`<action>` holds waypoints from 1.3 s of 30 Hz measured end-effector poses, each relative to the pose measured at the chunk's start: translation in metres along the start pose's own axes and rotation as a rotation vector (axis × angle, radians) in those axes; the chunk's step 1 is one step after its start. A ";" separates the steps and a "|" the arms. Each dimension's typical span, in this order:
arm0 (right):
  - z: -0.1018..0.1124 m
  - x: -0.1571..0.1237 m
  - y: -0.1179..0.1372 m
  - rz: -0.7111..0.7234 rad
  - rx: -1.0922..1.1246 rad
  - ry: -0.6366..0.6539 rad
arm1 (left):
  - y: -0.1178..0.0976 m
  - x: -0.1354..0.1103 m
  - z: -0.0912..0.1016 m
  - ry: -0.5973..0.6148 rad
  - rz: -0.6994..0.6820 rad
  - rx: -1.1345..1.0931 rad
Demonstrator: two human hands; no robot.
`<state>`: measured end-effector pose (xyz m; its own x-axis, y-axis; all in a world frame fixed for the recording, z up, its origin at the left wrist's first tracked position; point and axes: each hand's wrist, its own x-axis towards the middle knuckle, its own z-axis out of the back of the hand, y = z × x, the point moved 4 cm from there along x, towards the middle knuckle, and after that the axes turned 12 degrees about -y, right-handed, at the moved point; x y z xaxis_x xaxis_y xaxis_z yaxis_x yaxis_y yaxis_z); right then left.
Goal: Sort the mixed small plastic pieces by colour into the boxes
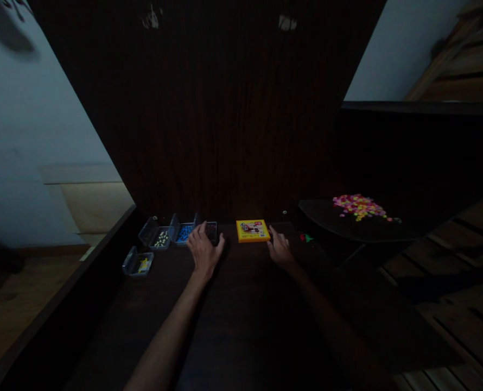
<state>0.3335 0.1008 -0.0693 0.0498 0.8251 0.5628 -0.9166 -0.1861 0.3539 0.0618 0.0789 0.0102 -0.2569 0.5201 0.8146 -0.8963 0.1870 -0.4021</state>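
My left hand (204, 251) is over the near left side of a small clear plastic box (213, 230) with dark contents, its thumb spread away from the fingers. That box is partly hidden by the hand. My right hand (280, 247) rests at the right edge of a flat yellow box (253, 231) with a printed picture on top. Its index finger is stretched out along the edge, touching or nearly so; the other fingers are dim. Left of my left hand stands an open clear box of small blue pieces (185, 233).
Further left are open clear boxes with pale pieces (161, 239) and yellow pieces (143, 265). A small red and green item (306, 238) lies right of my right hand. Many colourful pieces (360, 207) are heaped on a dark corner shelf (323, 220). A dark panel (225, 119) rises behind.
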 end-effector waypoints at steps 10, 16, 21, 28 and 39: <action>0.002 -0.001 0.000 -0.005 0.026 -0.001 | 0.032 0.001 0.001 0.024 0.325 -0.114; 0.004 0.000 0.001 -0.035 0.072 0.003 | 0.035 -0.009 -0.016 0.074 0.343 -0.202; 0.005 -0.001 0.002 -0.034 0.072 -0.027 | 0.037 -0.012 -0.025 0.091 0.374 -0.247; 0.008 -0.001 0.004 0.000 0.038 -0.047 | 0.036 -0.011 -0.029 0.110 0.374 -0.264; 0.034 -0.010 0.022 0.046 0.158 -0.201 | 0.032 -0.012 -0.009 0.269 0.307 -0.453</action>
<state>0.3265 0.0702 -0.0415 0.1016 0.6945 0.7123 -0.8471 -0.3150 0.4279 0.0390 0.0859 -0.0162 -0.3264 0.7875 0.5227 -0.5379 0.3000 -0.7878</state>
